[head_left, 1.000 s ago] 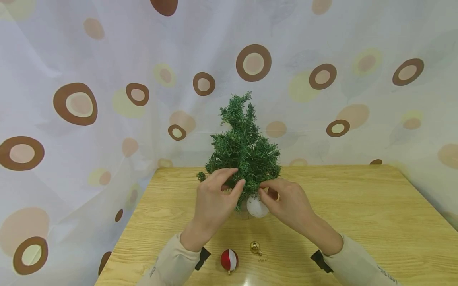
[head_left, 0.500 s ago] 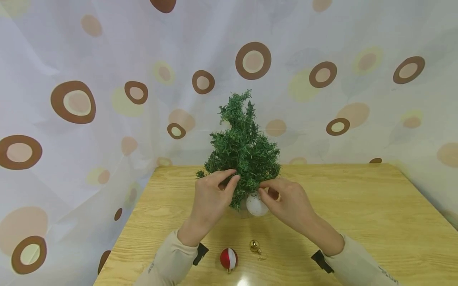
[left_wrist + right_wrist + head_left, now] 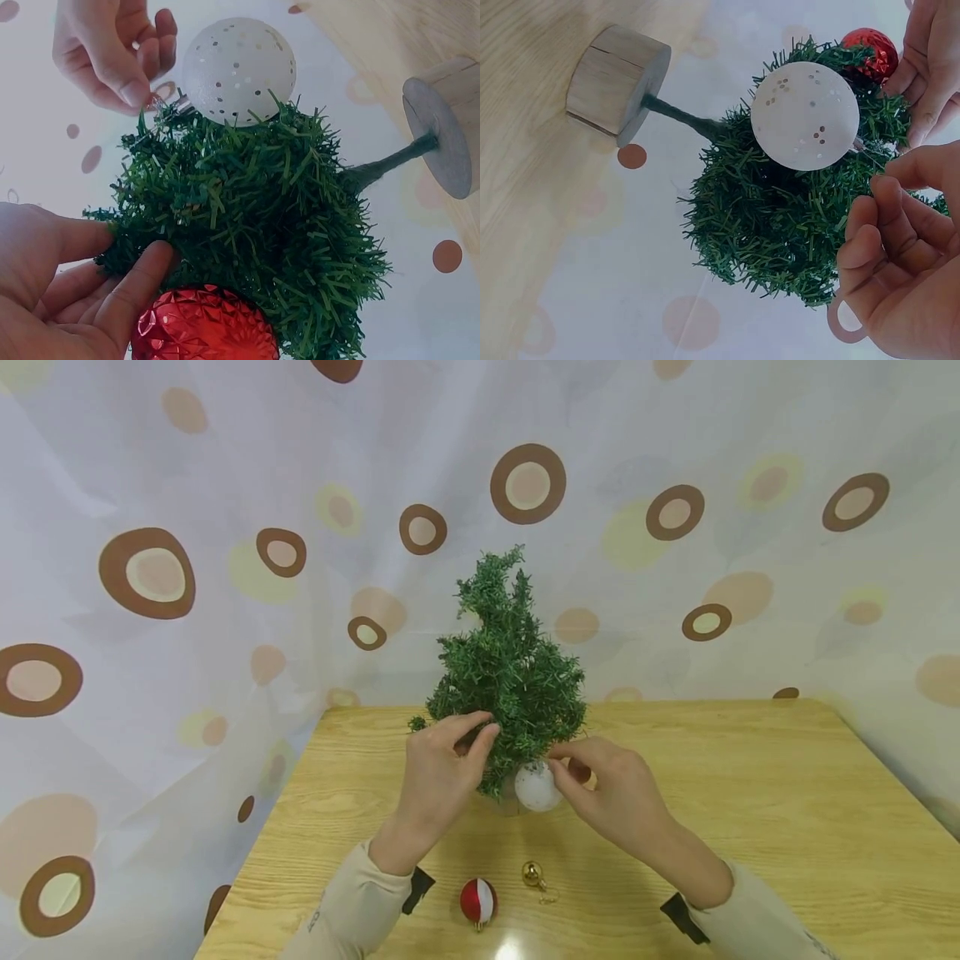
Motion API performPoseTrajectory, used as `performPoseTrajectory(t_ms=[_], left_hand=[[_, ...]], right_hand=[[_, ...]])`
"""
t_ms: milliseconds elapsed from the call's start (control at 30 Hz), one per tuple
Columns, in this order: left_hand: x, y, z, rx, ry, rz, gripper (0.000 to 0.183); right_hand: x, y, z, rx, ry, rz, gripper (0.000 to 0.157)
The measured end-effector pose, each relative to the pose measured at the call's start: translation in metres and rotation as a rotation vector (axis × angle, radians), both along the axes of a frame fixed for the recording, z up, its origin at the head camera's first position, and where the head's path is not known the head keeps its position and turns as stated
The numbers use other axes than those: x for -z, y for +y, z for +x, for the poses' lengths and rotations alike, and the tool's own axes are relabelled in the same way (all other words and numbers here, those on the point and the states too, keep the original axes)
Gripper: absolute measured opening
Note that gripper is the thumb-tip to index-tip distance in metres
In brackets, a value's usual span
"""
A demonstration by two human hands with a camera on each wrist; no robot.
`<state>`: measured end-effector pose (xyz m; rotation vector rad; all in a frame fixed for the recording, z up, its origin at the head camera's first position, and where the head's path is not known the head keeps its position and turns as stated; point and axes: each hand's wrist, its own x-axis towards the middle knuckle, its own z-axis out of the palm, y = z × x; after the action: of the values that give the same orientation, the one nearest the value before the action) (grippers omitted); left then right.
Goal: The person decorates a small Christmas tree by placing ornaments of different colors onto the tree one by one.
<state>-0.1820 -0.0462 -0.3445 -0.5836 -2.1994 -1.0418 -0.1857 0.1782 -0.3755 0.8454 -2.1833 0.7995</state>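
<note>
A small green artificial Christmas tree (image 3: 513, 672) stands at the middle of the table on a round wooden base (image 3: 607, 94). My left hand (image 3: 435, 777) pinches a lower branch at the tree's front left. Close beneath those fingers, in the left wrist view, hangs a shiny red bauble (image 3: 206, 330). A white bauble with glittering spots (image 3: 537, 787) lies against the low right branches. At its cap, my right hand (image 3: 618, 785) pinches the thin hanging loop between thumb and index finger, in the right wrist view. The tree's trunk is hidden in the head view.
A red-and-white bauble (image 3: 477, 902) lies on the wooden table (image 3: 750, 810) near its front. Slightly behind it to the right is a small gold bauble (image 3: 532, 873) with a loop. A spotted curtain (image 3: 600, 410) hangs behind the table and along both sides.
My left thumb and fingers have come together on the branch, moving slightly left. My right hand has drawn a little to the right. The white bauble stays at the low branches.
</note>
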Motion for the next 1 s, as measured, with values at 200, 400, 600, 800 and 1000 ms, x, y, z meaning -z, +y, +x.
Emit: performPoseTrajectory(t_ms=[200, 400, 600, 800, 1000], left_hand=[[-0.001, 0.001, 0.001, -0.025, -0.004, -0.001, 0.020], [-0.001, 0.004, 0.002, -0.049, -0.003, -0.013, 0.020], [-0.002, 0.006, 0.004, -0.081, -0.002, -0.006, 0.019], [-0.001, 0.010, 0.005, -0.119, 0.009, -0.012, 0.019], [-0.001, 0.005, 0.005, -0.128, 0.012, -0.005, 0.019]], right_hand=[[0.003, 0.007, -0.001, -0.017, -0.013, 0.004, 0.015], [0.006, 0.014, -0.002, -0.037, -0.022, 0.012, 0.015], [0.010, 0.020, -0.003, -0.088, -0.018, 0.003, 0.013], [0.022, 0.027, -0.004, -0.158, -0.058, -0.018, 0.015], [0.038, 0.026, 0.000, -0.186, -0.120, -0.034, 0.014]])
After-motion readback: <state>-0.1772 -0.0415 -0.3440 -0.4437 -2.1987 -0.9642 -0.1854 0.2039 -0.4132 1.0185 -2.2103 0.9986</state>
